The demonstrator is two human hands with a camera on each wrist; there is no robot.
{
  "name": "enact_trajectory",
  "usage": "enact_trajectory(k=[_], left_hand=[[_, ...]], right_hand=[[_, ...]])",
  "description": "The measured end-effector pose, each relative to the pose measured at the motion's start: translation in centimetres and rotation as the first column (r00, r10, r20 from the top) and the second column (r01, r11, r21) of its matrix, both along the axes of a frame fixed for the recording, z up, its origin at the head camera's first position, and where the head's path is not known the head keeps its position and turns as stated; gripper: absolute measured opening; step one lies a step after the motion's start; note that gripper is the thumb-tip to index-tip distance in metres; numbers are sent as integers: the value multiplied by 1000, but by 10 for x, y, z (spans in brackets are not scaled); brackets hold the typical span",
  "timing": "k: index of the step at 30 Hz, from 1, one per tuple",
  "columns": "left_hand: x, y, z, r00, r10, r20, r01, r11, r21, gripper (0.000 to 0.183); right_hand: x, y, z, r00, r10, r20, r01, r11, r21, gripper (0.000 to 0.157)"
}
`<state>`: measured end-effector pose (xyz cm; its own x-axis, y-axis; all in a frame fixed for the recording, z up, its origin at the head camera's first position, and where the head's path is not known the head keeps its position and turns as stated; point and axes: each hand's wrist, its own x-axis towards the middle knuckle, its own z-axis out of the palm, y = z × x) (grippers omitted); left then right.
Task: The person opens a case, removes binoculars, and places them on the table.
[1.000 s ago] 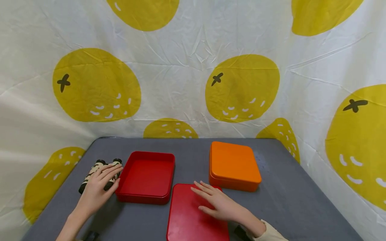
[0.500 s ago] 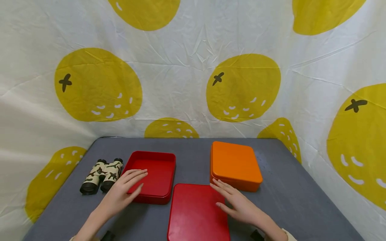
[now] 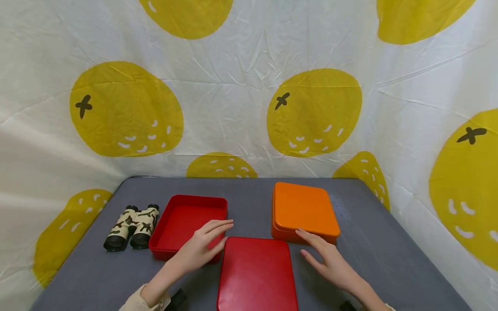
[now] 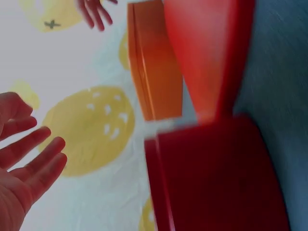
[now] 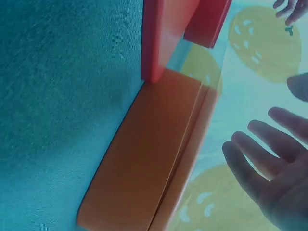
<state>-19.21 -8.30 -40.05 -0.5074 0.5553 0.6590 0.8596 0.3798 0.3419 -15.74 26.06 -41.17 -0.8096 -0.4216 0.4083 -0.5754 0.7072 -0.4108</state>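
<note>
My left hand (image 3: 198,248) hovers over the near right corner of an uncovered red box (image 3: 179,224), fingers extended and holding nothing. In the left wrist view its spread fingers (image 4: 43,163) stand apart from the red box's side (image 4: 216,178). My right hand (image 3: 330,264) is held in the air by the near side of an orange lidded box (image 3: 305,207), with nothing in it. The right wrist view shows its loosely straight fingers (image 5: 260,154) away from the orange box (image 5: 144,149). Between the hands lies a flat red lid (image 3: 256,274).
Camouflage-patterned binoculars (image 3: 132,229) stand on the grey table (image 3: 249,190), left of the red box. Behind the table hangs a white curtain (image 3: 221,103) printed with yellow fruit.
My left hand has moved right from over the binoculars, across the red box to its near right corner. My right hand has moved right from over the red lid towards the orange box.
</note>
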Motion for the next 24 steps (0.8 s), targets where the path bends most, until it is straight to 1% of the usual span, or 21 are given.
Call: enact_trajectory(k=[2, 4, 6, 7, 8, 9, 11, 12, 15, 16, 17, 19, 21, 22, 23, 24], left_hand=[[-1, 11, -3, 999, -24, 46, 22, 999, 42, 33], [-2, 22, -6, 994, -47, 95, 38, 995, 88, 33], [-2, 33, -8, 986, -56, 155, 35, 991, 132, 34], [-2, 38, -9, 979, -55, 197, 24, 988, 153, 34], [-1, 43, -10, 968, -62, 243, 18, 984, 180, 34], [-1, 47, -11, 953, -77, 293, 14, 977, 211, 33], [0, 56, -13, 914, -110, 391, 0, 963, 271, 31], [0, 60, -14, 891, -129, 436, -8, 955, 298, 30], [-1, 68, -14, 804, -197, 561, -22, 933, 360, 29], [-1, 70, -14, 769, -224, 599, -26, 925, 379, 29], [-2, 72, -14, 727, -254, 637, -31, 916, 400, 30], [-4, 76, -12, 631, -322, 706, -51, 891, 452, 33], [-8, 79, -10, 527, -389, 756, -92, 858, 506, 37], [-9, 80, -8, 470, -420, 776, -125, 839, 530, 39], [-10, 82, -7, 422, -441, 792, -159, 824, 543, 40], [-12, 83, -6, 381, -458, 804, -192, 811, 553, 41]], right_hand=[[-1, 4, 0, 1000, -24, 12, 25, 998, -56, 46], [-2, 9, 2, 997, -71, 32, 74, 992, -101, 40], [-4, 14, 4, 991, -105, 83, 117, 980, -163, 36], [-4, 16, 5, 986, -123, 110, 142, 973, -184, 34], [-5, 19, 6, 982, -133, 136, 161, 964, -214, 33], [-6, 21, 8, 977, -141, 163, 178, 954, -240, 32], [-8, 27, 10, 965, -132, 225, 198, 931, -306, 32], [-9, 30, 11, 960, -130, 249, 210, 920, -330, 32], [-14, 40, 13, 941, -118, 317, 243, 887, -392, 34], [-15, 43, 14, 935, -105, 338, 248, 876, -415, 35], [-16, 46, 15, 929, -90, 360, 254, 862, -439, 37], [-19, 52, 16, 913, -50, 404, 263, 830, -492, 38], [-22, 58, 18, 894, 2, 449, 274, 790, -549, 36], [-23, 61, 18, 884, 28, 467, 281, 767, -578, 33], [-24, 63, 18, 874, 55, 484, 289, 742, -605, 29], [-25, 66, 18, 863, 80, 500, 298, 717, -630, 25]])
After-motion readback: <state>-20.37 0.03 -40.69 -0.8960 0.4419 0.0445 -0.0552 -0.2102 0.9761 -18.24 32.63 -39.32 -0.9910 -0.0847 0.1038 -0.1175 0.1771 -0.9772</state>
